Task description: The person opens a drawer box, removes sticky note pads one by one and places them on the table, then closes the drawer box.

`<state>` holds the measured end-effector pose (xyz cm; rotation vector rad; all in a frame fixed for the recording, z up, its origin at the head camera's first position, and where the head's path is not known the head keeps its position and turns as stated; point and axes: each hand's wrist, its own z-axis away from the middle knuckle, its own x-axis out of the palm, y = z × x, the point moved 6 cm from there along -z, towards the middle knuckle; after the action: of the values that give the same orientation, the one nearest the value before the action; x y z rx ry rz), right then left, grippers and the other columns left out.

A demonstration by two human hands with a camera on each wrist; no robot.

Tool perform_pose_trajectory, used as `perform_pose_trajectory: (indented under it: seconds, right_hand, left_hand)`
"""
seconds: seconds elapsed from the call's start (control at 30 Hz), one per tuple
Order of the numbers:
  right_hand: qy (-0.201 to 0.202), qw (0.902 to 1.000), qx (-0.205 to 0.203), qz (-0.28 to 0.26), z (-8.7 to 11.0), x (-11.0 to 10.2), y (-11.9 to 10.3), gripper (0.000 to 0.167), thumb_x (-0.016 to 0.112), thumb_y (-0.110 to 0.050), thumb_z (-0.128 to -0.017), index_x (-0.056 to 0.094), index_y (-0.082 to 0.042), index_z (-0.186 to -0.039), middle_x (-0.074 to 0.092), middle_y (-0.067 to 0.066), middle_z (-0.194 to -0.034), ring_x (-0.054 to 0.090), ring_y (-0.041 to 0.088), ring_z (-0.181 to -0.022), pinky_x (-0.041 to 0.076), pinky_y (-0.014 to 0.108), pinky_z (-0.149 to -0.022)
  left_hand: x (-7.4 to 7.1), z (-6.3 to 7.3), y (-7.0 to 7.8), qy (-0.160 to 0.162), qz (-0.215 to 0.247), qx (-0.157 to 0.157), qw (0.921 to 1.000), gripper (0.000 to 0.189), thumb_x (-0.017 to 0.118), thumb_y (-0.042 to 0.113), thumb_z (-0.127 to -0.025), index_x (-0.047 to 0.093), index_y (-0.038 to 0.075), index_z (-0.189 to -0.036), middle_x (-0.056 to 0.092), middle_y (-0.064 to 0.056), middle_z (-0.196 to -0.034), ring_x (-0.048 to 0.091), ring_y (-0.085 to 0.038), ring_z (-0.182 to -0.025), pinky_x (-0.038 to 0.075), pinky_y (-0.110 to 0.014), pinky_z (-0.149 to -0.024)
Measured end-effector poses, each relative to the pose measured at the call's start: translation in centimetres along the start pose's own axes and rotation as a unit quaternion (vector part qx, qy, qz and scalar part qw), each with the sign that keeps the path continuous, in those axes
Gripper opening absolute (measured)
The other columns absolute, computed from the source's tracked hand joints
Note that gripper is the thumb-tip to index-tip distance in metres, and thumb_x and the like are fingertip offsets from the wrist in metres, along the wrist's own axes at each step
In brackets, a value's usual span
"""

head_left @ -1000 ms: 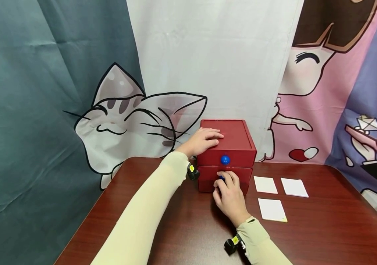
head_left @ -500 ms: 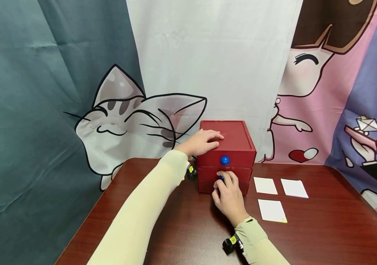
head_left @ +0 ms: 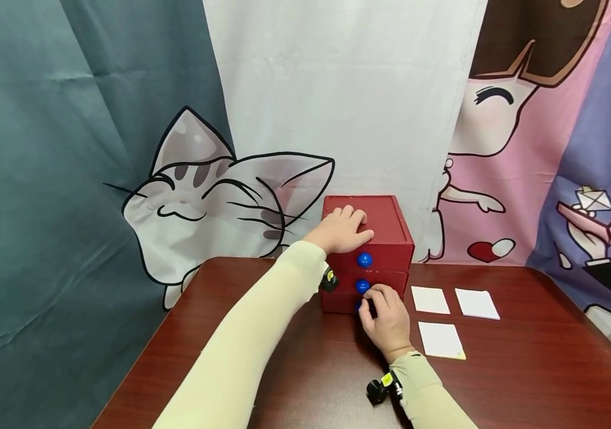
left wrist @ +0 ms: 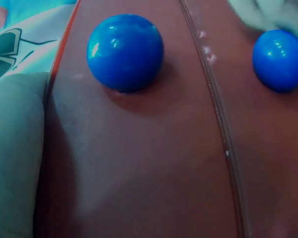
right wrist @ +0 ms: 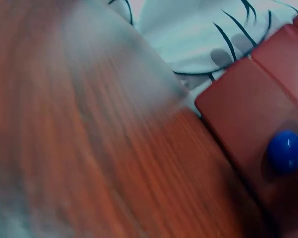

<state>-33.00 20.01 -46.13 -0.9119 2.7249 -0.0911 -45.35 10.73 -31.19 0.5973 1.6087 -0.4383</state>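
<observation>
A red drawer box point(head_left: 382, 217) stands at the back of the table, with round blue knobs down its front. My left hand point(head_left: 341, 230) rests on the left of the box top, fingers slightly bent, above the top knob point(head_left: 365, 260). In the left wrist view, part of that hand lies by the top drawer's edge. My right hand point(head_left: 388, 319) is at the lower front, fingers loosely bent, just below and right of the middle knob point(head_left: 362, 286). It partly hides the bottom knob in the head view. In the right wrist view, the bottom knob point(right wrist: 285, 151) shows with no fingers round it.
To the right of the box lie white paper pads: one at back left point(head_left: 430, 300), one at back right point(head_left: 477, 304) and one in front point(head_left: 441, 340). The brown table point(head_left: 541, 369) runs back to a printed curtain point(head_left: 369, 95) behind the box.
My right hand has come off the middle knob and moved down and right, toward the bottom knob. My left hand has slid right on the box top, its fingers now more bent.
</observation>
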Motion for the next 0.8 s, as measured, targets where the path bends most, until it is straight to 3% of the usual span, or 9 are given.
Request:
perform_pose_trajectory:
  seconds: [0.17, 0.37, 0.53, 0.67, 0.8]
  right_hand:
    - [-0.02, 0.9994, 0.017, 0.023, 0.5, 0.2, 0.6, 0.013, 0.064, -0.017, -0.085, 0.07, -0.006, -0.084, 0.066, 0.008, -0.089, 0.064, 0.027, -0.08, 0.054, 0.041, -0.069]
    - [-0.117, 0.9907, 0.038, 0.057, 1.5, 1.3, 0.6, 0.008, 0.075, -0.022, -0.083, 0.075, -0.014, -0.084, 0.064, 0.0, -0.086, 0.065, 0.016, -0.067, 0.054, 0.037, -0.055]
    - [-0.186, 0.9759, 0.087, 0.073, 2.0, 2.2, 0.2, 0.022, 0.085, -0.022, -0.08, 0.069, -0.011, -0.09, 0.053, 0.005, -0.09, 0.061, 0.022, -0.055, 0.054, 0.04, -0.05]
    - [-0.203, 0.9696, 0.109, 0.082, 1.9, 2.6, 0.0, 0.03, 0.089, -0.017, -0.076, 0.064, -0.009, -0.09, 0.048, 0.008, -0.089, 0.06, 0.027, -0.054, 0.055, 0.043, -0.052]
    - [-0.207, 0.9681, 0.112, 0.087, 2.0, 2.7, -0.1, 0.027, 0.086, -0.014, -0.076, 0.061, -0.009, -0.087, 0.046, 0.008, -0.086, 0.057, 0.026, -0.051, 0.053, 0.042, -0.05]
  left_hand:
    - [0.1, -0.1, -0.3, 0.006, 0.021, 0.001, 0.9998, 0.044, 0.041, 0.056, -0.103, 0.048, 0.023, -0.131, 0.048, 0.0, -0.138, 0.041, -0.022, -0.133, 0.032, -0.041, -0.115]
    - [0.2, 0.0, -0.3, 0.005, 0.035, -0.007, 0.9994, 0.042, 0.043, 0.056, -0.102, 0.048, 0.024, -0.128, 0.048, 0.0, -0.138, 0.041, -0.022, -0.133, 0.031, -0.042, -0.115]
    - [0.1, 0.2, -0.2, 0.009, 0.045, -0.016, 0.9988, 0.041, 0.044, 0.056, -0.102, 0.048, 0.024, -0.127, 0.048, 0.001, -0.137, 0.042, -0.022, -0.129, 0.033, -0.042, -0.113]
    - [-0.1, 0.3, -0.1, 0.016, 0.044, -0.022, 0.9987, 0.039, 0.045, 0.056, -0.101, 0.049, 0.025, -0.125, 0.048, 0.001, -0.136, 0.043, -0.021, -0.125, 0.035, -0.041, -0.111]
    - [0.0, 0.1, -0.2, 0.023, 0.039, -0.023, 0.9987, 0.039, 0.046, 0.057, -0.101, 0.049, 0.026, -0.125, 0.048, 0.002, -0.136, 0.044, -0.02, -0.124, 0.037, -0.041, -0.11]
